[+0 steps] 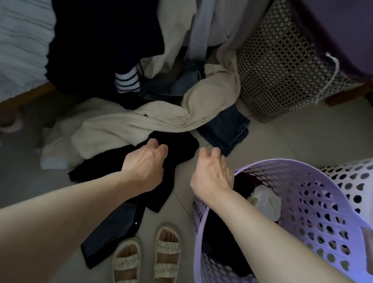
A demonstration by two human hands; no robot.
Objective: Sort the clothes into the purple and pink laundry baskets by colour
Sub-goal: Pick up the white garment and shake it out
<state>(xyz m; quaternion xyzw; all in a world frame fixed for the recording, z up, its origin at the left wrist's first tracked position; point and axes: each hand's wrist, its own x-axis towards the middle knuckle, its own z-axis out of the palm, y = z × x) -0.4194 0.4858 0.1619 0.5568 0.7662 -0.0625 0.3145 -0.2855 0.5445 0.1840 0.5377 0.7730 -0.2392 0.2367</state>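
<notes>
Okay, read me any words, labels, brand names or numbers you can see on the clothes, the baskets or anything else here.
None can be read.
Purple basket: plain perforated plastic, no lettering showing.
Black garment under the left hand: no print or tag visible.
Cream cloth and brown hamper: no text.
</notes>
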